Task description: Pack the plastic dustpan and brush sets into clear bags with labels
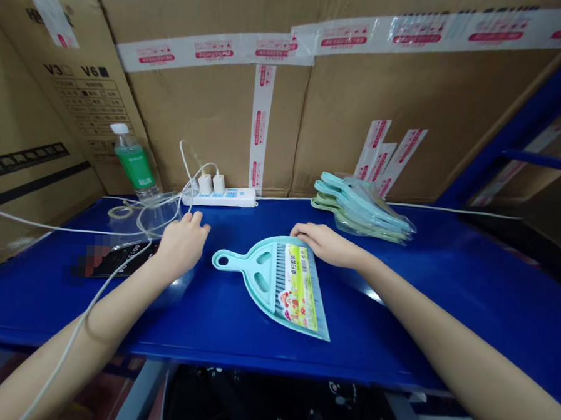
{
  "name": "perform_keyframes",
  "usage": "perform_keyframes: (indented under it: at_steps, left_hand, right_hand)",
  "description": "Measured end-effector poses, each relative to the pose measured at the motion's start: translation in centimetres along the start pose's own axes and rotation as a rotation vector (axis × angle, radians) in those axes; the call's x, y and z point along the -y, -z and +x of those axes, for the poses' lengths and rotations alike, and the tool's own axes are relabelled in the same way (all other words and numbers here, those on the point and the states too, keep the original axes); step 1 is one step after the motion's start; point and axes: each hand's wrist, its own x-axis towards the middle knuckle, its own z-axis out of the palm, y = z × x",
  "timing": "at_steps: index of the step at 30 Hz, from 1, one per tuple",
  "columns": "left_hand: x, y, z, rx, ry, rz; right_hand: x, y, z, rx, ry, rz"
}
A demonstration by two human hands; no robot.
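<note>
A light-blue dustpan (252,262) lies flat on the blue table, its handle pointing left. Nested in it is a small brush (270,272) with grey bristles and a yellow-green printed label (299,286). My right hand (323,242) has its fingers curled at the dustpan's far rim. To the left of the handle, clear of the dustpan, is my left hand (182,245) with its fingers curled in. Clear plastic (160,216) and a white cable lie beside it; what its fingers hold, if anything, is hidden.
Several wrapped dustpan sets (363,208) are stacked at the back right. A white power strip (222,196) with two plugged chargers, a green-labelled bottle (137,165), a tape roll (120,211) and a dark phone-like screen (130,258) are on the left. Cardboard (195,118) walls the back.
</note>
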Motion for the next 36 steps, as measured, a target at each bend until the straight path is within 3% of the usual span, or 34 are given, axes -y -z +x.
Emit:
perform_keyframes:
  at_steps: [7,13,19,27,36]
  left_hand:
    - [0.1,0.0,-0.1,0.079,0.103,-0.029]
    - [0.0,-0.1,-0.2,0.132,0.137,-0.064]
    - [0.2,-0.1,-0.1,0.154,0.164,-0.079]
    - [-0.6,0.5,-0.7,0.139,0.101,-0.101]
    - [-2.5,0.8,-1.5,0.137,-0.091,-0.125]
  right_hand:
    - [-1.0,0.5,-0.2,0.056,-0.057,0.141]
    - [-1.3,0.5,-0.3,0.115,-0.035,0.342]
    - [-1.7,0.7,-0.3,0.176,-0.030,0.400]
    - [-1.9,0.7,-0.2,0.205,0.002,0.450]
    - [-2.2,0.7,-0.1,0.213,-0.034,0.494]
